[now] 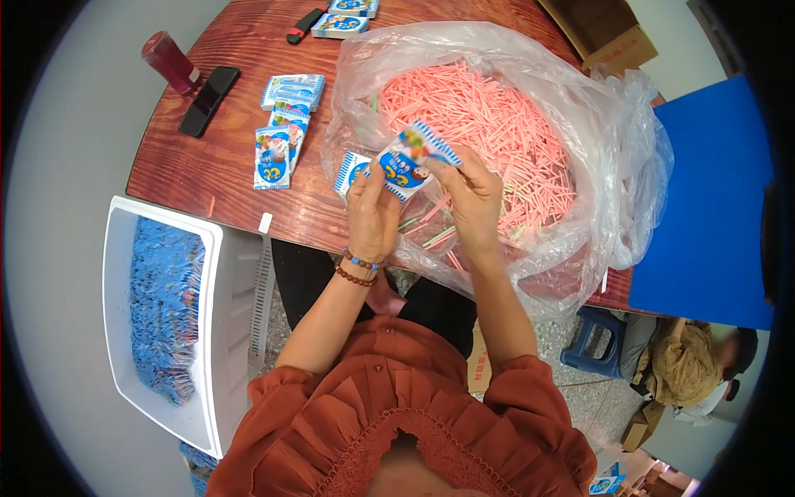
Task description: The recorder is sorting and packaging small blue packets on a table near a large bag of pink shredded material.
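Overhead view of a packing station at a wooden table (248, 50). We see the left hand (373, 217) and the right hand (474, 199) raised together over the table edge, both pinching one small blue-and-white packet (411, 160) between thumb and fingers; the packet is tilted, its striped end toward the right hand, and it hangs just in front of the clear plastic bag (613, 190). Neither hand is free or spread: each is closed on the packet. We cannot tell whether a stick is already inside it.

Progress, as we judge it: the work is well under way but far from finished. The white bin (228, 348) at the person's left holds a deep layer of blue packets, too many to count, which we take to be finished ones. The bag is heaped with thin pink sticks (480, 124), with a few green ones among them, also beyond counting, so a large supply is left.

Counts: one packet in hand; one more packet (352, 171) lying flat just beside the bag; a loose pile of roughly four or five packets (286, 124) on the table to the left; another small stack (344, 18) at the far edge, its number unclear. Single items: one dark phone (209, 101), one red cylinder-shaped container (170, 62), one red-and-black tool (305, 25), one blue panel (712, 207) at the right, one blue stool (592, 340) below it, and cardboard boxes (609, 33) behind the table.
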Action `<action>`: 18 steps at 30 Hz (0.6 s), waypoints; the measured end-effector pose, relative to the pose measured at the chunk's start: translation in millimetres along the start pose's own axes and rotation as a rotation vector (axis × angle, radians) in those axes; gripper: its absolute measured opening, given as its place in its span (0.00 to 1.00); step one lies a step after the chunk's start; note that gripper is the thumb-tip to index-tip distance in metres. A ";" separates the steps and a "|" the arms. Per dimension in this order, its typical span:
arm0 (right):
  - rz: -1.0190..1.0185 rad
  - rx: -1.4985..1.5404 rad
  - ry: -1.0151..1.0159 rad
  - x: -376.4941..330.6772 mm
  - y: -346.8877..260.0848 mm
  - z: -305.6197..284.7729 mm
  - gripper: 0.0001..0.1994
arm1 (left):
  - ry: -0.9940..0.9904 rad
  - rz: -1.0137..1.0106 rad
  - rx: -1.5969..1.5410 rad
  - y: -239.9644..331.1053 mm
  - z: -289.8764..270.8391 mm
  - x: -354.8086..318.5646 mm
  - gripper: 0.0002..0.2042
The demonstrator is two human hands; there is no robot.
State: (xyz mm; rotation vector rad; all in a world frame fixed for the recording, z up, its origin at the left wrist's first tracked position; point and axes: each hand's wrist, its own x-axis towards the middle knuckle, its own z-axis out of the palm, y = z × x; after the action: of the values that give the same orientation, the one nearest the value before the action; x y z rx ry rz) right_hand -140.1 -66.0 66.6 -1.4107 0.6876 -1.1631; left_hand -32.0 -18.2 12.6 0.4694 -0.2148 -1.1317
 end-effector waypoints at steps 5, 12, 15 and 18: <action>-0.015 -0.258 -0.278 22.4 -6.1 4.8 0.07 | -0.007 0.084 -0.006 30.6 -20.5 -1.7 0.11; 0.249 -0.186 -0.607 57.2 31.9 100.2 0.10 | 0.356 0.554 0.537 99.7 -67.7 -10.6 0.14; 0.480 -0.378 -0.563 73.5 47.1 134.7 0.11 | 0.456 0.659 1.382 126.0 -85.0 5.4 0.26; 0.484 -0.388 -0.543 81.3 73.5 141.4 0.12 | 0.385 0.486 2.009 131.9 -81.1 23.6 0.49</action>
State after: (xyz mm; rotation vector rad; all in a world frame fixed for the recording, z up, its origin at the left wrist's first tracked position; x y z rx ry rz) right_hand 32.4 -100.2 33.7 -1.6628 0.8218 -0.2500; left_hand 117.9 25.8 0.5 2.2016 -1.0506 0.0478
